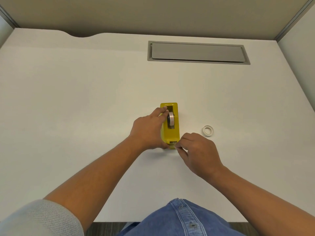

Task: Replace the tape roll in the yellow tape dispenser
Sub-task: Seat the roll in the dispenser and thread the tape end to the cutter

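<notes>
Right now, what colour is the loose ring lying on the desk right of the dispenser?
White; the loose ring shows best in the head view.

A white desk with a grey cable hatch holds a yellow tape dispenser and, nearby, a white tape roll.

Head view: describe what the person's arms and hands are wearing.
Both the left hand and the right hand are bare: no gloves, rings or watch show. Both forearms are uncovered. The left arm has a light grey, textured knit sleeve pushed up near the elbow. No sleeve shows on the right arm. A blue denim buttoned shirt covers the torso.
</notes>
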Action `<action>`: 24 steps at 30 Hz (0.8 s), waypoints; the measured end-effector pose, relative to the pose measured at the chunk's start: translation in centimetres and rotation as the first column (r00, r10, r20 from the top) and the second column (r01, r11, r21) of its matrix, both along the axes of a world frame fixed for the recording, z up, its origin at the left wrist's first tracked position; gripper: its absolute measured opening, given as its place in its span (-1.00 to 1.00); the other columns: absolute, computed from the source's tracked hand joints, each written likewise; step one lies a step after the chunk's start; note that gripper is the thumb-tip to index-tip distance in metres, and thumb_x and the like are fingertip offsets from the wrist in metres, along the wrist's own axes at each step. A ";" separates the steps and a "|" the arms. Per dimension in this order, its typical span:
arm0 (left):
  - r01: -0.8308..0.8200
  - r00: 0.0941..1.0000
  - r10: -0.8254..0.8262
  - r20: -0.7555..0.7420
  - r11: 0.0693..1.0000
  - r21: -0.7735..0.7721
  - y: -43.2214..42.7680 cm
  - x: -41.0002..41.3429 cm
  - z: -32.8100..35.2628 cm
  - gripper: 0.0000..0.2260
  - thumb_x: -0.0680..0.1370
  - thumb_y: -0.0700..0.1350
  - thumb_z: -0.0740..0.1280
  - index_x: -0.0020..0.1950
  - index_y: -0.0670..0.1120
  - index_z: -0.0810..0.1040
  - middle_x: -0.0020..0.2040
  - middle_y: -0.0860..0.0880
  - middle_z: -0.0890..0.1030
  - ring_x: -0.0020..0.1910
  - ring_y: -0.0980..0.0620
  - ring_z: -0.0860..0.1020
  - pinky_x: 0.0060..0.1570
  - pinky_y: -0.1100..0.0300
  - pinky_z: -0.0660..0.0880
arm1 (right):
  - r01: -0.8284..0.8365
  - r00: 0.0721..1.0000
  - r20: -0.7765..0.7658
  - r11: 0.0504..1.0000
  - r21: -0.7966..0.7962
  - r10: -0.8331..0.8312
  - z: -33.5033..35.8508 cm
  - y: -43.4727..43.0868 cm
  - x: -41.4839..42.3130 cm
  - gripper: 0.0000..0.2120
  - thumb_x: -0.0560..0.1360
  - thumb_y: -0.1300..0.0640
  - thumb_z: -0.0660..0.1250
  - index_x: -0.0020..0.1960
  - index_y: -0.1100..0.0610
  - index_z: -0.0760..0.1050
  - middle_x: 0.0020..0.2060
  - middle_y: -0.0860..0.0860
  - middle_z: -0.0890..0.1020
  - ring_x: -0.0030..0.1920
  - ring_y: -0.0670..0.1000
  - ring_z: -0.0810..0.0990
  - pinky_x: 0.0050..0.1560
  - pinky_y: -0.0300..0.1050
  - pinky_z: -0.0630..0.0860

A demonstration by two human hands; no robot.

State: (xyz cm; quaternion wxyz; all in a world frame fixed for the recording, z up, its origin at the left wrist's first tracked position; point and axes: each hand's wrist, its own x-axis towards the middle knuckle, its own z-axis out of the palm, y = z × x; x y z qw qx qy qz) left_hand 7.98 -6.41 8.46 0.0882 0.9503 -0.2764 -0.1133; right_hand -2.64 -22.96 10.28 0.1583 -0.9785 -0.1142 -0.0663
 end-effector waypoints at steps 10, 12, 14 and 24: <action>-0.006 1.000 0.006 0.004 1.000 -0.014 0.1 0.1 -0.4 0.12 0.08 0.45 0.46 0.53 0.08 0.15 0.55 0.16 0.16 0.22 0.02 0.54 -0.08 0.08 0.56 | -0.013 1.000 0.021 0.999 -0.035 0.014 -0.4 0.5 0.1 -0.93 0.38 0.15 0.52 -0.22 0.13 0.65 -0.34 0.03 0.65 -0.40 0.04 0.54 -0.39 -0.27 0.25; -0.004 1.000 0.004 0.008 1.000 -0.012 0.1 0.2 -0.5 0.13 0.08 0.47 0.45 0.54 0.07 0.14 0.55 0.15 0.16 0.23 0.02 0.53 -0.08 0.09 0.56 | -0.015 1.000 0.023 0.999 -0.042 0.016 -0.5 0.6 0.1 -0.92 0.37 0.15 0.52 -0.22 0.13 0.65 -0.34 0.03 0.65 -0.41 0.04 0.54 -0.38 -0.27 0.24; -0.003 1.000 0.003 0.009 1.000 -0.015 0.1 0.2 -0.5 0.13 0.08 0.47 0.44 0.54 0.07 0.14 0.55 0.16 0.16 0.22 0.02 0.54 -0.09 0.09 0.56 | -0.013 1.000 0.025 0.999 -0.048 0.014 -0.6 0.6 0.2 -0.92 0.36 0.15 0.53 -0.23 0.13 0.64 -0.36 0.02 0.64 -0.42 0.04 0.54 -0.38 -0.27 0.23; -0.007 1.000 0.007 0.004 1.000 -0.023 0.1 0.1 -0.6 0.13 0.10 0.45 0.46 0.54 0.07 0.12 0.55 0.17 0.14 0.23 0.03 0.53 -0.08 0.09 0.57 | -0.018 1.000 0.011 0.999 -0.051 0.019 -1.1 0.5 0.3 -0.92 0.37 0.17 0.51 -0.23 0.12 0.62 -0.35 0.02 0.63 -0.42 0.04 0.53 -0.41 -0.26 0.24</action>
